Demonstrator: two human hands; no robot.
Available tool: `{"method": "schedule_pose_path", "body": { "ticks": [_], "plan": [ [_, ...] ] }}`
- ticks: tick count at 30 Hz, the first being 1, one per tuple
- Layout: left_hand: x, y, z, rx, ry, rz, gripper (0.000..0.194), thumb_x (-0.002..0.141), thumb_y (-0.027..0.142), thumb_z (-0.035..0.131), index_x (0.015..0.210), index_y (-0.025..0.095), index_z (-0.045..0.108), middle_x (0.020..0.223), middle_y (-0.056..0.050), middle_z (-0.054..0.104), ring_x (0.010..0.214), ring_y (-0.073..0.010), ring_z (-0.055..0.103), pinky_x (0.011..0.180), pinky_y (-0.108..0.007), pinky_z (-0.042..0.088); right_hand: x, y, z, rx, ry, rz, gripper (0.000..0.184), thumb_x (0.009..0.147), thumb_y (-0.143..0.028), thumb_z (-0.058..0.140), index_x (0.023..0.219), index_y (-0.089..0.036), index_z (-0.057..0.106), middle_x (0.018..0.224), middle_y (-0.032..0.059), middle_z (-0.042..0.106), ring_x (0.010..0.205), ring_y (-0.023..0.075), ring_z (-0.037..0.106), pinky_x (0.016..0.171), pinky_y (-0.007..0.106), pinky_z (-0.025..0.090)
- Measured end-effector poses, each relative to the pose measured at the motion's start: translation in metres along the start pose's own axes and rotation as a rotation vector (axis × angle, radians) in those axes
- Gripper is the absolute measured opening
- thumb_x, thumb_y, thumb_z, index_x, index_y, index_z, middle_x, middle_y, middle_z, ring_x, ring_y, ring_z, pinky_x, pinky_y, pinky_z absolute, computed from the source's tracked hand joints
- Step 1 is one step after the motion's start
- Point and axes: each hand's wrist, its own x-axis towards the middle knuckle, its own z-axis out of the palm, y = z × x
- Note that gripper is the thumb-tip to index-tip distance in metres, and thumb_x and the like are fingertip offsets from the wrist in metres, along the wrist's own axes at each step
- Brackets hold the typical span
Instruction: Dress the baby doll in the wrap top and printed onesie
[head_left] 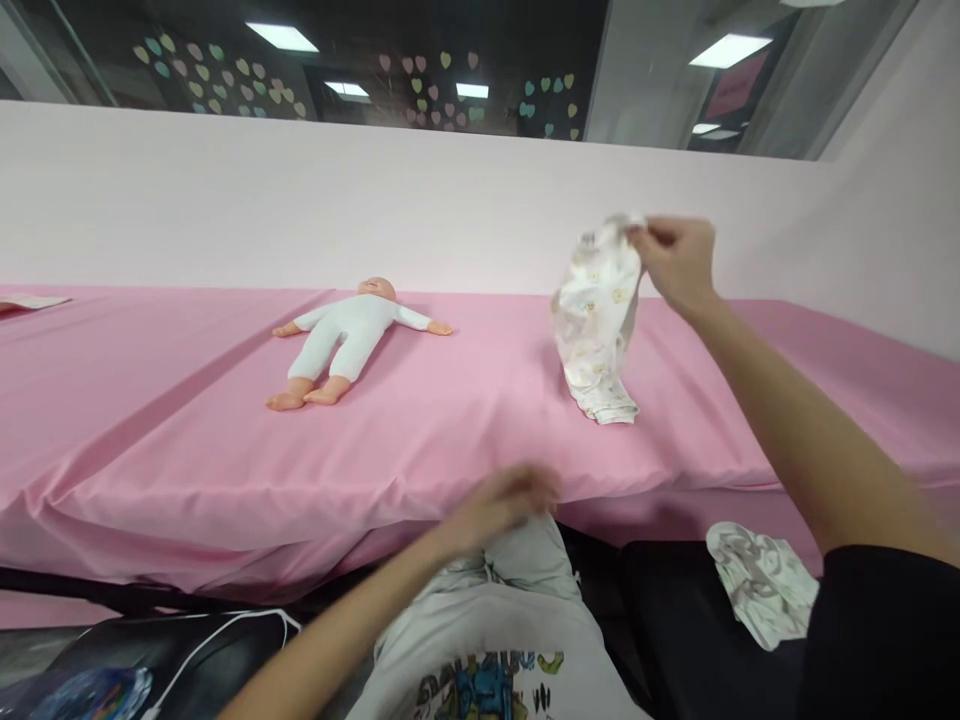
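Note:
My right hand (675,255) is raised over the pink-covered table (465,420), its fingers pinching the top of a white patterned baby garment (598,310). The cloth hangs down in folds, its lower end at or just above the table cover; its exact cut cannot be made out. My left hand (502,505) is low in front of the table edge, above my lap, smeared by motion. To the left of the garment a baby doll (345,330) in a white body lies on its back with arms spread, touched by neither hand.
Another crumpled white cloth (765,580) lies on a black seat (667,610) at the lower right. A white cable (217,632) runs over a black surface at the lower left. A flat pale item (34,301) sits at the table's far left. Behind rises a white wall (420,210).

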Motion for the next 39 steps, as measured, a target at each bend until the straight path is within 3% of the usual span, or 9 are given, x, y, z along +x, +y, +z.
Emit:
{"method": "schedule_pose_path", "body": {
  "ticks": [2, 5, 9, 12, 16, 21, 28, 32, 39],
  "plan": [
    [0.025, 0.056, -0.015, 0.118, 0.318, 0.367, 0.012, 0.082, 0.03, 0.053, 0.085, 0.02, 0.06, 0.086, -0.005, 0.061, 0.081, -0.0163, 0.057, 0.08, -0.034, 0.045, 0.021, -0.039, -0.018, 0.152, 0.243, -0.064, 0.023, 0.085, -0.03, 0.047, 0.074, -0.021, 0.066, 0.063, 0.0009, 0.057, 0.061, 0.013, 0.047, 0.057, 0.026, 0.035],
    [0.061, 0.124, -0.038, 0.291, 0.643, 0.731, 0.012, 0.08, 0.028, 0.055, 0.091, 0.023, 0.058, 0.095, -0.004, 0.061, 0.093, -0.0172, 0.056, 0.085, -0.033, 0.044, 0.033, -0.088, -0.029, 0.305, 0.22, -0.183, 0.016, 0.081, -0.028, 0.053, 0.074, -0.02, 0.065, 0.068, 0.0001, 0.059, 0.061, 0.0115, 0.046, 0.06, 0.026, 0.035],
    [0.094, 0.176, -0.059, 0.452, 0.704, 0.722, 0.033, 0.078, 0.039, 0.059, 0.106, 0.023, 0.052, 0.118, -0.007, 0.055, 0.115, -0.0233, 0.047, 0.09, -0.035, 0.04, 0.039, -0.121, -0.022, 0.372, -0.027, -0.14, 0.014, 0.079, -0.03, 0.051, 0.071, -0.024, 0.06, 0.074, 0.0, 0.063, 0.079, 0.0162, 0.054, 0.063, 0.025, 0.04],
    [0.11, 0.197, -0.068, 0.478, 0.648, 0.636, 0.036, 0.079, 0.044, 0.059, 0.106, 0.021, 0.052, 0.113, -0.008, 0.057, 0.116, -0.0268, 0.046, 0.091, -0.04, 0.039, 0.046, -0.131, -0.012, 0.42, -0.137, -0.11, 0.011, 0.078, -0.03, 0.052, 0.071, -0.024, 0.058, 0.079, -0.0002, 0.064, 0.086, 0.0176, 0.056, 0.063, 0.025, 0.043],
    [0.122, 0.221, -0.079, 0.523, 0.502, 0.582, 0.035, 0.079, 0.051, 0.055, 0.094, 0.018, 0.057, 0.094, -0.007, 0.061, 0.107, -0.0279, 0.051, 0.088, -0.047, 0.04, 0.059, -0.136, 0.003, 0.496, -0.167, -0.078, 0.014, 0.079, -0.033, 0.053, 0.071, -0.021, 0.056, 0.078, 0.0009, 0.061, 0.078, 0.0161, 0.057, 0.062, 0.025, 0.045],
    [0.115, 0.242, -0.09, 0.588, 0.361, 0.522, 0.023, 0.082, 0.037, 0.054, 0.089, 0.016, 0.059, 0.089, -0.003, 0.059, 0.101, -0.0229, 0.057, 0.087, -0.042, 0.041, 0.075, -0.138, 0.02, 0.633, -0.214, 0.088, 0.023, 0.086, -0.038, 0.047, 0.076, -0.018, 0.051, 0.075, 0.0014, 0.055, 0.076, 0.0144, 0.058, 0.06, 0.024, 0.047],
    [0.097, 0.23, -0.089, 0.642, 0.147, 0.226, 0.021, 0.069, 0.031, 0.066, 0.083, 0.016, 0.064, 0.083, -0.008, 0.062, 0.096, -0.0278, 0.06, 0.078, -0.041, 0.048, 0.059, -0.155, 0.012, 0.763, -0.306, 0.295, 0.019, 0.077, -0.024, 0.06, 0.066, -0.018, 0.046, 0.07, 0.0015, 0.051, 0.064, 0.0128, 0.053, 0.052, 0.024, 0.045],
    [0.094, 0.226, -0.099, 0.752, 0.223, 0.224, 0.013, 0.062, 0.024, 0.069, 0.073, 0.017, 0.066, 0.072, -0.006, 0.06, 0.093, -0.0297, 0.06, 0.074, -0.042, 0.048, 0.046, -0.147, 0.007, 0.695, -0.625, 0.147, 0.019, 0.066, -0.019, 0.069, 0.065, -0.017, 0.051, 0.066, 0.0013, 0.053, 0.06, 0.0128, 0.052, 0.05, 0.025, 0.043],
    [0.092, 0.228, -0.139, 0.844, 0.249, 0.15, 0.017, 0.06, 0.022, 0.073, 0.052, 0.017, 0.059, 0.058, -0.005, 0.052, 0.077, -0.0263, 0.061, 0.071, -0.043, 0.045, 0.052, -0.105, 0.004, 0.37, -0.718, -0.116, 0.01, 0.07, -0.025, 0.067, 0.073, -0.017, 0.06, 0.063, 0.002, 0.055, 0.069, 0.0174, 0.056, 0.061, 0.031, 0.047]
  ]
}}
